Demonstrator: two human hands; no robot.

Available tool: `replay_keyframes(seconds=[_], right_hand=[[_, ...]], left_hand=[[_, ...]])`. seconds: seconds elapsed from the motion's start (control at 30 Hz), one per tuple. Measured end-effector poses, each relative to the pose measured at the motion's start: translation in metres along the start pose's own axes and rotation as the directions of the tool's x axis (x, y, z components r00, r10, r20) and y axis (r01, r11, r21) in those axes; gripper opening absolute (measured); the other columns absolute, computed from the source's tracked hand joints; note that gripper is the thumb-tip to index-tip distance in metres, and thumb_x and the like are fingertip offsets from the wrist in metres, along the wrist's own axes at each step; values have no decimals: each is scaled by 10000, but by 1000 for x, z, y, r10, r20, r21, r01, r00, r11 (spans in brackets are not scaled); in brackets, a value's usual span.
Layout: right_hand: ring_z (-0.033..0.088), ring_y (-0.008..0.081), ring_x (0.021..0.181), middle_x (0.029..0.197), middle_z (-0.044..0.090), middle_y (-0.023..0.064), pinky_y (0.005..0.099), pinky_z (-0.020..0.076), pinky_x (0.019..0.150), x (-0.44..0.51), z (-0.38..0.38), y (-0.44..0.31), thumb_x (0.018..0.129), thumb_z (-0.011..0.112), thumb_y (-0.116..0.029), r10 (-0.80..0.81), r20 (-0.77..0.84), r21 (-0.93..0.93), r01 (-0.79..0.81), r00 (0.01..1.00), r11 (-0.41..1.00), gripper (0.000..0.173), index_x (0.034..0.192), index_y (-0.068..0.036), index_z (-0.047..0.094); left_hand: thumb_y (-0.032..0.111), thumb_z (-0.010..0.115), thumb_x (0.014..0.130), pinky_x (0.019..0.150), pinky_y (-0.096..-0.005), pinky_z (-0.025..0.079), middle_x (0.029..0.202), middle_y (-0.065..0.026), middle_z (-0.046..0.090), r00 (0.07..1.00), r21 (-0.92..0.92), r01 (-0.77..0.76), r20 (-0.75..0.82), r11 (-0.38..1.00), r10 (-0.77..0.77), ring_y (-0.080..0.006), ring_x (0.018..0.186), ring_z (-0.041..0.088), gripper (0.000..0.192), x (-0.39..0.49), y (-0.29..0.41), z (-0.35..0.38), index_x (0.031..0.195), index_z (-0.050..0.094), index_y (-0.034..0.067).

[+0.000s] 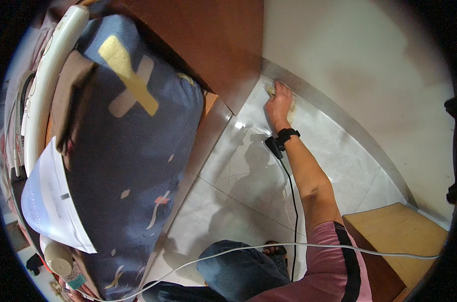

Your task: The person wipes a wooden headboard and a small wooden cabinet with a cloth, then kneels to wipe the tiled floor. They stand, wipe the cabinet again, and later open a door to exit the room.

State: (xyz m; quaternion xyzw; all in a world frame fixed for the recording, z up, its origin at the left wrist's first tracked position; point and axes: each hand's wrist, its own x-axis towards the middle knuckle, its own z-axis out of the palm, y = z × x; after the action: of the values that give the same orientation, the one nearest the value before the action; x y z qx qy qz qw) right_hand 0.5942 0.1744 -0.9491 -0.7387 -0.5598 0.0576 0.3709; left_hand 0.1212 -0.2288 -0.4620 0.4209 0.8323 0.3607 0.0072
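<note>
My right hand reaches down to the grey tiled floor, near the corner where the brown wooden panel meets the wall skirting. Beneath its fingers and palm is a crumpled, yellowish cloth, mostly covered by the hand. A black strap with a small black device is on the wrist, and a black cable runs from it back towards my body. My left hand is out of view.
A bed with dark blue patterned bedding stands at the left, holding a white plastic packet and a bottle. A wooden box or stool is at lower right. A pale cable crosses in front of my knees.
</note>
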Motion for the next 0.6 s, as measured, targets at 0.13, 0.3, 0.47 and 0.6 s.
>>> replay_keyframes(seconds=[0.13, 0.3, 0.47, 0.6], right_hand=[[520, 428, 1107, 1165, 592, 250, 450, 421, 977, 19, 13, -22, 740, 591, 17, -95, 150, 191, 66, 984, 979, 530, 1266, -27, 540], [523, 387, 1074, 1161, 602, 203, 456, 418, 931, 16, 15, -34, 734, 620, -17, 32, 163, 56, -41, 986, 998, 547, 1274, -6, 532], [518, 372, 961, 1084, 584, 164, 473, 403, 841, -41, 19, -75, 702, 628, -12, 23, -10, 11, -23, 1000, 1000, 534, 1226, -16, 524], [536, 336, 957, 1013, 608, 123, 446, 406, 843, -88, -7, -63, 717, 585, 37, -203, 141, 187, 175, 969, 967, 429, 1142, -19, 578]], left_hand=[[333, 580, 936, 929, -341, 460, 1115, -126, 566, 1000, -73, 20, -20, 997, -22, -215, 1011, 563, 464, 3, -2, 0, 1313, 450, 97], [337, 547, 952, 914, -303, 461, 1096, -102, 569, 994, -213, 70, -66, 975, -86, -184, 989, 568, 441, 4, -13, -1, 1296, 467, 74], [327, 504, 959, 1058, -352, 376, 1242, -127, 527, 972, -418, 169, -78, 892, -221, -239, 1208, 494, 474, 4, -26, -10, 1336, 439, 47], [318, 506, 961, 1082, -358, 352, 1246, -117, 520, 991, -431, 127, 17, 893, -133, -224, 1214, 486, 478, 7, -4, -3, 1339, 422, 38]])
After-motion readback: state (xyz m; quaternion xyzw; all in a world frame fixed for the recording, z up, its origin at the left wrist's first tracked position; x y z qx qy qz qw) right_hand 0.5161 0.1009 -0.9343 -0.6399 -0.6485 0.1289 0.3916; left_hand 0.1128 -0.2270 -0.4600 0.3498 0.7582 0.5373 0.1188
